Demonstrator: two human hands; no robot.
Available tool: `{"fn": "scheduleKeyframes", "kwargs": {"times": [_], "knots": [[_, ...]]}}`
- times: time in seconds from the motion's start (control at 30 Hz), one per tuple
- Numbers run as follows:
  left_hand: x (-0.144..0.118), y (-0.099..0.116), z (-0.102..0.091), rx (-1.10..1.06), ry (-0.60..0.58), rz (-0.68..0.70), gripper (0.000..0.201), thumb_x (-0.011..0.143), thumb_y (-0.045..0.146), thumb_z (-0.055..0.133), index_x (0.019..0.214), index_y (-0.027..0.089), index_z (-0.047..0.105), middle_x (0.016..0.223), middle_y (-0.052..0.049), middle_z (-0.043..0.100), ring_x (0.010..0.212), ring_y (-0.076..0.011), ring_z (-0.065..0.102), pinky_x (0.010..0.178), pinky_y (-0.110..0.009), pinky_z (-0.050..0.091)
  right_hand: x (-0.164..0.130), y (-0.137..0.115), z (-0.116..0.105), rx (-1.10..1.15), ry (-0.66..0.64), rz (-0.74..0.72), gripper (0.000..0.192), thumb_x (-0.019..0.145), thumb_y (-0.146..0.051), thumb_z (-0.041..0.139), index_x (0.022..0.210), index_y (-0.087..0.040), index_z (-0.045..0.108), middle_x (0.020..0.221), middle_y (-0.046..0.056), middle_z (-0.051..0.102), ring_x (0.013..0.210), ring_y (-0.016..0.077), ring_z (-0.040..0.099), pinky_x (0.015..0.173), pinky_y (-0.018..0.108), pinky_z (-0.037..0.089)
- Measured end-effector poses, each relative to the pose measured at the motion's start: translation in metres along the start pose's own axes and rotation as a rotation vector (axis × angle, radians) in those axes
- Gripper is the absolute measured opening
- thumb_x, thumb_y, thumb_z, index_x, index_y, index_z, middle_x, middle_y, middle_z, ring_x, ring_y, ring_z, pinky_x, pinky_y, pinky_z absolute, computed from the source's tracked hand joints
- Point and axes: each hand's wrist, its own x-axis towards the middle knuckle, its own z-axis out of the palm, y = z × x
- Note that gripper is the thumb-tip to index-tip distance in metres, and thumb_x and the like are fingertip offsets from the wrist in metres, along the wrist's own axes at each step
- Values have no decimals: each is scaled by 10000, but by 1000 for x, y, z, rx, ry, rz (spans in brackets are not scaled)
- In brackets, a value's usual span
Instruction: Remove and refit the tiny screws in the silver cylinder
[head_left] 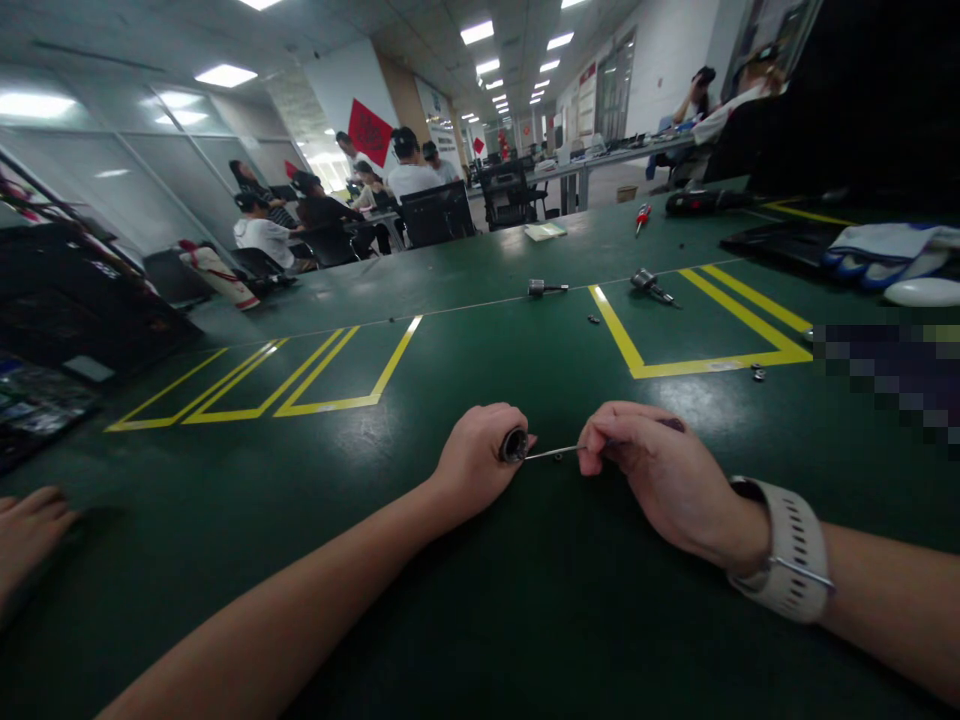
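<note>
My left hand [480,455] is closed round a dark hollow metal cylinder [514,445], whose round open end faces me. Between the thumb and fingers of my right hand [652,460] is a thin screwdriver [553,453]; its dark purplish handle end shows behind the knuckles. The metal shaft points left, and its tip is at the rim of the cylinder; whether it goes inside cannot be made out. Just below the shaft a small dark nut-like piece [558,457] lies on the green table [450,620].
Beyond my hands lie two metal chuck-like parts with shafts [547,287] [654,287], yellow tape outlines [712,366], small dark pieces [758,373] and a red screwdriver [643,218]. White-blue gloves [892,250] lie at right. Another person's hand [34,535] rests at the left edge.
</note>
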Motion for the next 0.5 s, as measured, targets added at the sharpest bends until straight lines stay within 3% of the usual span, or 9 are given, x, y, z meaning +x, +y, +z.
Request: {"fn": "scheduleKeyframes", "kwargs": {"times": [0.27, 0.37, 0.5], "knots": [[1, -1, 0, -65, 7, -53, 128, 778, 197, 587, 676, 170, 515, 645, 25, 532, 585, -115, 490, 552, -238, 375, -2, 1, -3, -57, 32, -45, 294, 784, -268, 506, 505, -191, 555, 508, -9, 510, 540, 146, 467, 570, 309, 346], [2, -1, 0, -116, 33, -98, 153, 766, 208, 596, 653, 167, 501, 621, 35, 514, 558, -103, 471, 526, -225, 361, -3, 0, -3, -80, 27, -69, 262, 808, -275, 508, 571, -190, 581, 574, -7, 540, 588, 148, 491, 604, 310, 374], [2, -1, 0, -151, 59, -137, 152, 740, 203, 598, 635, 166, 494, 603, 41, 501, 539, -95, 452, 508, -219, 348, -5, 0, -2, -217, -86, -110, 186, 859, -291, 513, 752, -193, 630, 747, 11, 609, 752, 170, 562, 718, 330, 422]]}}
